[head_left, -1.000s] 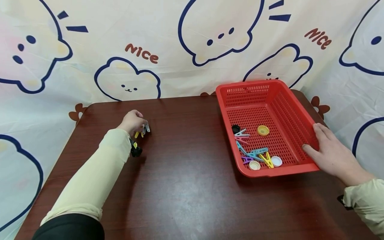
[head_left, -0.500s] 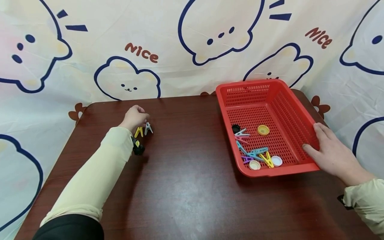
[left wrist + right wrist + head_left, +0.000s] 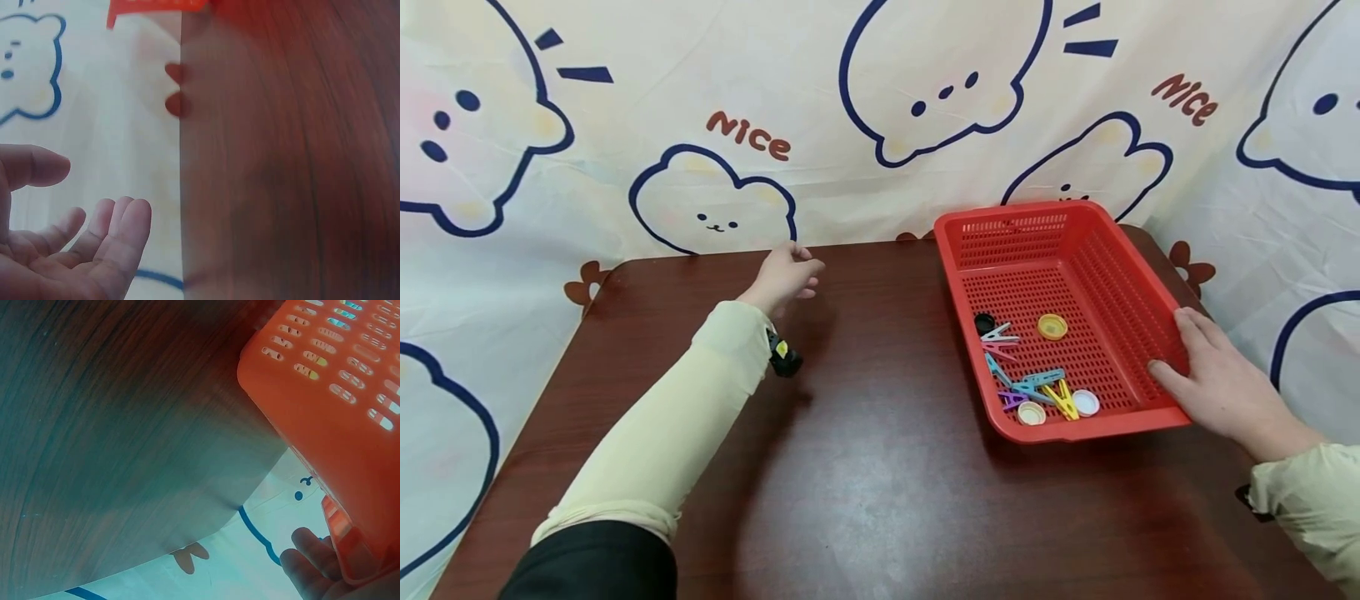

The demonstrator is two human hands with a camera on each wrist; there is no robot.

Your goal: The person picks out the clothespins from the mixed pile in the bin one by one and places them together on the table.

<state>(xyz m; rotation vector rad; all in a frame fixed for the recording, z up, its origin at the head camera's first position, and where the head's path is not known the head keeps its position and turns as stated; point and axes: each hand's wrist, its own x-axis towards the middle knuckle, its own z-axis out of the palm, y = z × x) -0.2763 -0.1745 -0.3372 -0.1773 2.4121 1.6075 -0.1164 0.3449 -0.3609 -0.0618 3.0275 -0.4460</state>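
My left hand (image 3: 786, 277) is over the back left of the brown table (image 3: 865, 333). In the left wrist view the thumb and the relaxed fingers (image 3: 128, 231) stand apart with nothing between them. The yellow and white clothespins seen there earlier do not show now; the forearm covers that spot. My right hand (image 3: 1232, 387) grips the front right corner of the red basket (image 3: 951, 250), thumb inside and fingers outside. Inside the basket lie blue clothespins (image 3: 1043, 377), a yellow clothespin (image 3: 1062, 402), a purple clothespin (image 3: 1012, 400), a white clothespin (image 3: 998, 332) and a pink one.
Also in the basket are a yellow bottle cap (image 3: 1052, 326), a black cap (image 3: 984, 323), a white cap (image 3: 1086, 403) and a cream cap (image 3: 1032, 413). A printed cloth (image 3: 850, 200) hangs along the table's back edge and on both sides.
My left hand has left the yellow and white clothespins, moving right and away with its fingers spread. The right hand keeps its hold on the basket, which stays put.
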